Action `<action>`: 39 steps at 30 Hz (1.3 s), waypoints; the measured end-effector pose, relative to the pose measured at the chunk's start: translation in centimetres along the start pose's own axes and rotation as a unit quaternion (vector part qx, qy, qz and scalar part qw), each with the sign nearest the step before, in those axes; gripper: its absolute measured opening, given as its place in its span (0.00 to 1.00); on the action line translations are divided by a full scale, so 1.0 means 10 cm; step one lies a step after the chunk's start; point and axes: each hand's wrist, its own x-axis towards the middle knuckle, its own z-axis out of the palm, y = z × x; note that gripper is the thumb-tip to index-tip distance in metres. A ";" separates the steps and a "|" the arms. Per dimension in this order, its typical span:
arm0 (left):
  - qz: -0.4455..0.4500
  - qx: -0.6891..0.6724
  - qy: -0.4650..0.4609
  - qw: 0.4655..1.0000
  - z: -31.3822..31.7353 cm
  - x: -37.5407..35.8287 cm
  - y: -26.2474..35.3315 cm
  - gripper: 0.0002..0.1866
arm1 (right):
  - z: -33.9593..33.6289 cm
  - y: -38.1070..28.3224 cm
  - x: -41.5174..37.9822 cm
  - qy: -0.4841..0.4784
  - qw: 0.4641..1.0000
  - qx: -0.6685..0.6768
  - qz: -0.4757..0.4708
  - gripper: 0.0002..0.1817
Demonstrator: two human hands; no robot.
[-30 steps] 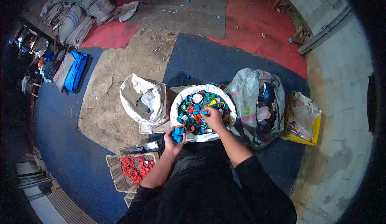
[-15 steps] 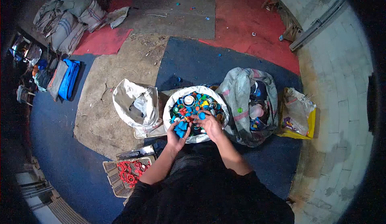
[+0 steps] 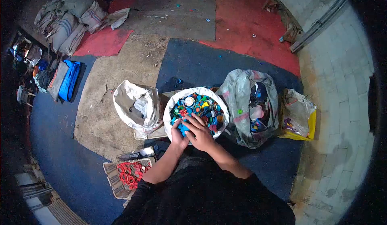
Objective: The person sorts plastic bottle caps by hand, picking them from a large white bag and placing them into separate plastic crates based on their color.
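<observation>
A white sack (image 3: 168,122) with a rolled rim stands in front of me, full of mixed plastic bottle caps (image 3: 207,110) in blue, green, red, yellow and other colours. Over its near side, my left hand (image 3: 178,136) is cupped around several blue bottle caps (image 3: 184,127). My right hand (image 3: 200,135) lies across them from the right, its fingers stretched out and touching the blue caps. Its thumb and palm side are hidden. A large white round lid (image 3: 189,101) lies on top of the heap.
Left of the sack stands another white sack (image 3: 125,102) with pale plastic inside. To the right are a grey woven sack (image 3: 238,122) of mixed items and a yellow-edged bag (image 3: 309,124). A crate (image 3: 115,180) of red rings and caps sits at lower left, beside my arm.
My right hand has moved left and down onto my left hand. The blue cap seen at its fingers earlier no longer shows separately. My left hand stays around the blue caps.
</observation>
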 end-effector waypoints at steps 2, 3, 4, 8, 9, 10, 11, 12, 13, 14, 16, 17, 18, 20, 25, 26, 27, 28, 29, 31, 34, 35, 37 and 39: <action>0.014 0.003 -0.007 1.000 -0.10 0.02 0.02 0.19 | -0.03 -0.05 0.00 0.012 0.994 0.100 0.031 0.26; 0.029 0.005 -0.005 1.000 -0.10 0.03 0.02 0.18 | -0.04 -0.11 0.01 0.025 0.978 0.192 0.080 0.27; 0.045 0.005 -0.003 0.999 0.01 0.00 0.03 0.18 | -0.04 -0.16 0.01 0.038 0.950 0.281 0.129 0.28; 0.091 0.043 -0.051 0.994 0.07 0.03 0.00 0.19 | 0.33 0.12 -0.09 0.108 0.707 0.580 0.389 0.32; 0.088 0.027 -0.079 0.993 0.08 0.03 -0.02 0.19 | 0.35 0.10 -0.07 0.093 0.653 0.606 0.445 0.38; 0.105 0.052 -0.069 0.991 0.07 0.01 -0.05 0.20 | 0.48 0.19 -0.07 0.097 0.607 0.640 0.461 0.35; 0.140 0.083 -0.061 0.985 0.06 -0.01 -0.09 0.19 | 0.54 0.22 -0.09 0.104 0.593 0.663 0.445 0.31; 0.178 0.112 -0.051 0.976 0.09 -0.05 -0.11 0.19 | 0.54 0.18 -0.02 0.107 0.578 0.687 0.428 0.28; 0.214 0.130 -0.054 0.967 0.11 -0.12 -0.12 0.19 | 0.55 0.16 0.03 0.101 0.576 0.692 0.423 0.25; 0.268 0.178 -0.057 0.945 0.05 -0.14 -0.14 0.19 | 0.56 0.14 0.08 0.091 0.573 0.699 0.419 0.23; 0.324 0.256 0.021 0.911 0.14 -0.36 -0.15 0.19 | 0.55 0.00 0.17 0.057 0.567 0.697 0.435 0.22; 0.354 0.256 0.044 0.898 0.06 -0.37 -0.17 0.18 | 0.63 -0.04 0.18 0.058 0.582 0.684 0.436 0.21; 0.383 0.256 0.069 0.885 0.01 -0.40 -0.17 0.16 | 0.71 -0.09 0.19 0.057 0.596 0.672 0.435 0.21; 0.435 0.242 0.136 0.857 0.03 -0.60 -0.17 0.14 | 0.73 -0.32 0.23 0.018 0.626 0.651 0.429 0.18; 0.521 0.175 0.264 0.793 -0.45 -0.89 -0.51 0.15 | 1.03 -0.51 -0.19 -0.133 0.726 0.578 0.347 0.15; 0.533 0.141 0.279 0.786 -0.53 -0.98 -0.59 0.15 | 1.09 -0.54 -0.31 -0.164 0.730 0.572 0.337 0.15; 0.551 0.066 0.275 0.785 -0.49 -1.14 -0.68 0.13 | 1.13 -0.61 -0.43 -0.182 0.706 0.586 0.353 0.13; 0.559 0.062 0.296 0.772 -0.54 -1.28 -0.77 0.14 | 1.14 -0.67 -0.56 -0.210 0.693 0.586 0.364 0.13; 0.566 0.059 0.315 0.760 -0.59 -1.44 -0.87 0.14 | 1.15 -0.74 -0.70 -0.237 0.680 0.584 0.374 0.12; 0.593 0.026 0.346 0.727 -0.71 -1.71 -1.06 0.17 | 1.20 -0.89 -0.95 -0.300 0.653 0.580 0.383 0.10; 0.634 -0.023 0.379 0.673 -0.90 -2.04 -1.40 0.18 | 1.21 -1.13 -1.34 -0.378 0.603 0.588 0.384 0.09; 0.654 -0.014 0.400 0.642 -1.06 -2.09 -1.53 0.17 | 1.23 -1.20 -1.48 -0.406 0.603 0.580 0.368 0.10; 0.662 0.032 0.486 0.570 -1.12 -2.36 -1.78 0.15 | 1.27 -1.36 -1.82 -0.477 0.603 0.551 0.325 0.10; 0.673 0.032 0.537 0.508 -1.26 -2.63 -2.06 0.14 | 1.15 -1.64 -2.19 -0.530 0.587 0.543 0.283 0.11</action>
